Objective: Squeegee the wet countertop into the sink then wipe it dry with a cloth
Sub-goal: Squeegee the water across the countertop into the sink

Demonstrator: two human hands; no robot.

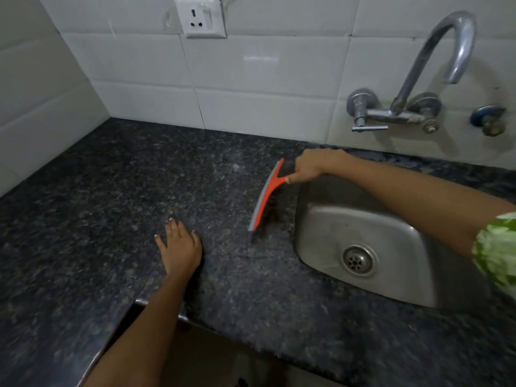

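Beside the sink (363,241), a light, stiff orange squeegee (266,195) is gripped by its handle in the right hand (311,166), blade on the counter (111,191), while the left hand (180,244) is rested flat, fingers spread.

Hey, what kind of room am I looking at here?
Most likely a home kitchen: a dark speckled stone countertop with a steel sink set into it, a wall-mounted tap above the sink, and a white tiled wall with a power socket.
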